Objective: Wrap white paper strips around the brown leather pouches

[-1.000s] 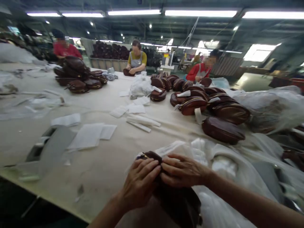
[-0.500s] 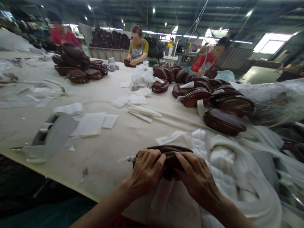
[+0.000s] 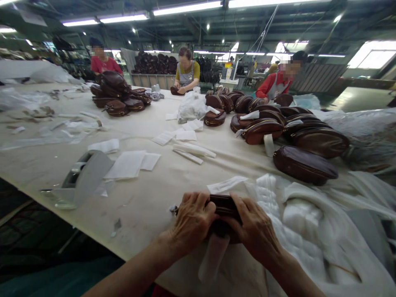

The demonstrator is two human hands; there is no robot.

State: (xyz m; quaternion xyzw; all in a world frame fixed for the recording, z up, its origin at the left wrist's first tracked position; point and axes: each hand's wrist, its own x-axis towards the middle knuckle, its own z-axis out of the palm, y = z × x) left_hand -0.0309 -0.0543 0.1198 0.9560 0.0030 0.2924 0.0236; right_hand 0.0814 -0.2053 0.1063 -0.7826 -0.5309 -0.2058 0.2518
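A dark brown leather bag [image 3: 225,203] with a zipper lies at the table's near edge between my hands. My left hand [image 3: 193,214] wraps its left side, fingers curled over the top. On the other side my right hand [image 3: 252,218] grips it, with the thumb pressed against the front. Much of the bag is hidden behind my fingers. From below its front hangs a strip of thin white wrapping [image 3: 213,255]. A small wrapped metal fitting [image 3: 173,210] pokes out past my left hand.
White padding rolls [image 3: 300,214] lie to the right. Several finished brown bags [image 3: 305,165] are heaped beyond them, another pile [image 3: 114,95] at back left. A grey tape dispenser [image 3: 89,177] and white sheets [image 3: 126,165] sit on the left. Co-workers [image 3: 187,72] stand across the table.
The view has shifted, so the table's things appear farther right and slightly lower. Both hands stay on the bag, whose top now looks narrower, with the zipper less exposed.
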